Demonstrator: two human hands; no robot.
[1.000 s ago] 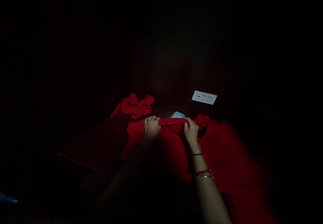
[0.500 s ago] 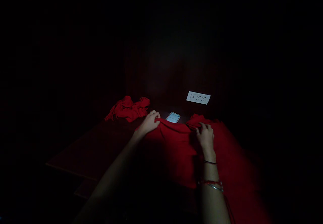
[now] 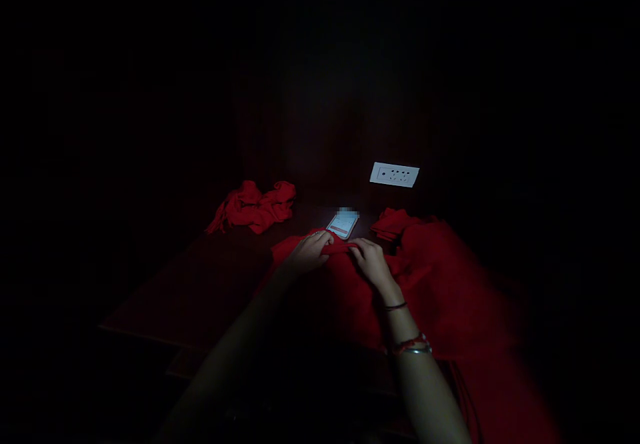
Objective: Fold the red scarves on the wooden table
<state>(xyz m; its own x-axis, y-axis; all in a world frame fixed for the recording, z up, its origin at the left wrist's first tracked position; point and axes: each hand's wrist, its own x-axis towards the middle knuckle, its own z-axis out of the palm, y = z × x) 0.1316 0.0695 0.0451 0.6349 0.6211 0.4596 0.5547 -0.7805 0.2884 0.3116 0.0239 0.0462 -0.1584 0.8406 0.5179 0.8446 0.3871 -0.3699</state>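
A red cloth lies spread over the dark table in front of me, its lower part lost in shadow. At its upper edge, my left hand is closed on a fold of it. My right hand pinches the same fold a short way to the right, so a narrow rolled strip of cloth runs between the two hands. Just beyond the fingers lies a phone with its screen lit. Bracelets circle my right wrist and forearm.
A crumpled red scarf with fringe lies at the back left. More red fabric covers the right side, with a small folded pile behind. A white socket plate is on the back wall. The table's front-left edge shows faintly.
My right hand has moved left toward my left hand and now grips the cloth's edge. The stretch of edge between the hands is shorter and more bunched. More of the phone shows.
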